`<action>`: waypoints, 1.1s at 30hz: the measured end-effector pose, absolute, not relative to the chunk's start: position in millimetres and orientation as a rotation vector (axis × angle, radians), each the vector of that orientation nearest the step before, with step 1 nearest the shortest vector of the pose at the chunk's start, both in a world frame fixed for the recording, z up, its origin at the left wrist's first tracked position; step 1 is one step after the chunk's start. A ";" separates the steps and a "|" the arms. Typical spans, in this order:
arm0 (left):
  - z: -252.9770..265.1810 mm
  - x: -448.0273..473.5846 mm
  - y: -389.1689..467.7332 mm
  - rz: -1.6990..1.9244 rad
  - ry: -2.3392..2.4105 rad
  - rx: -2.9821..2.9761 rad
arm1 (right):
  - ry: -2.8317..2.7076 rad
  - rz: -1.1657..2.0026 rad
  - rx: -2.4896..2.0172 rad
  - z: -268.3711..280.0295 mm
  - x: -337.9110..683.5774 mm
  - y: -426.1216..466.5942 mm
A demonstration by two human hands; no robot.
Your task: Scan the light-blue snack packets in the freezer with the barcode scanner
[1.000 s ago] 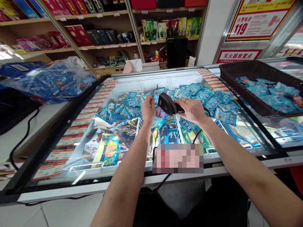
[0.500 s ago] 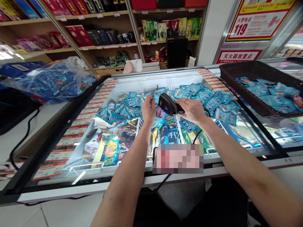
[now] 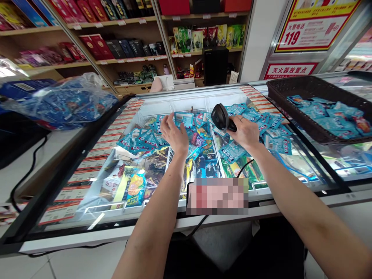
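My right hand (image 3: 245,133) is wrapped around the handle of a black barcode scanner (image 3: 220,117), whose head points left. A black cable hangs below that hand. My left hand (image 3: 175,135) is open with its fingers apart, over the left pile of small blue packets (image 3: 142,139). Just beyond its fingertips is a single blue packet (image 3: 185,119); I cannot tell whether the hand touches it. More blue packets (image 3: 232,150) lie spread on the right, around and under the scanner hand. All of these rest on the glass top of a chest freezer (image 3: 95,193).
A dark woven basket (image 3: 290,112) with blue packets stands at right. On the left sits a clear plastic bag of blue packets (image 3: 75,100). A phone-like device with a blurred screen (image 3: 217,195) lies at the freezer's front edge. Stocked shelves (image 3: 122,60) stand behind.
The scanner has moved right, away from my left hand. My left hand has shifted left and its fingers have spread apart. A blue packet by its fingertips now lies flatter and further left.
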State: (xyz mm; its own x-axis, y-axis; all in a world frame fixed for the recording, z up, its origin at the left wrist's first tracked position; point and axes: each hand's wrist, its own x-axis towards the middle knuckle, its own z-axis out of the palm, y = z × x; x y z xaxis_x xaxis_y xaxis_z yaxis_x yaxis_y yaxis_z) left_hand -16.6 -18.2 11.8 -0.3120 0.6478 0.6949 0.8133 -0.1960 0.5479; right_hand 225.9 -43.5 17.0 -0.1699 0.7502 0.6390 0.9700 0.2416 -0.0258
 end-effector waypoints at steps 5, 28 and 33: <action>15.5 -7.1 -21.0 -1.270 -1.665 -2.140 | -1.948 -0.512 -1.609 15.7 228.8 -42.2; -3.7 -24.7 -10.2 -0.773 -1.898 -2.040 | -1.926 -0.495 -1.587 14.3 232.3 -43.9; 5.5 -24.1 -17.3 -0.865 -1.812 -1.954 | -1.859 -0.504 -1.639 15.0 235.3 -42.9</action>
